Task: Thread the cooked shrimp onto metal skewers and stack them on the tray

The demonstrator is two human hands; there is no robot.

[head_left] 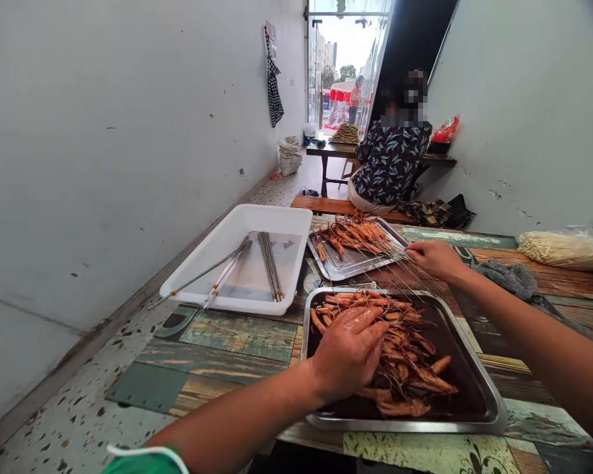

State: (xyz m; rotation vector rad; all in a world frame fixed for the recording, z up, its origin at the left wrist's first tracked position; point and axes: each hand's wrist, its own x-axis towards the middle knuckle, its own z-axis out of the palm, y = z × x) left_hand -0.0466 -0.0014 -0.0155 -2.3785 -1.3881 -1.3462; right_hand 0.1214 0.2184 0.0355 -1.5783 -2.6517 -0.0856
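In the near metal tray (pixel 497 401), long reddish-brown pieces of food (pixel 405 362) lie in dark liquid. My left hand (pixel 350 345) is over their left side, fingers curled together; what is in them, if anything, is hidden. Beyond it stands a second metal tray (pixel 336 270) with similar pieces on thin metal skewers (pixel 375 247), their bare ends sticking out toward me and to the right. At that tray's right corner, my right hand (pixel 437 260) is closed in a pinch at a thin metal skewer.
A white plastic tub (pixel 237 214) on the left holds bundles of metal skewers (pixel 271 266). Grey crumpled cloth (pixel 507 276) and a bag of pale thin sticks (pixel 563 249) lie to the right. Another person (pixel 395 158) sits with their back to me at a further table.
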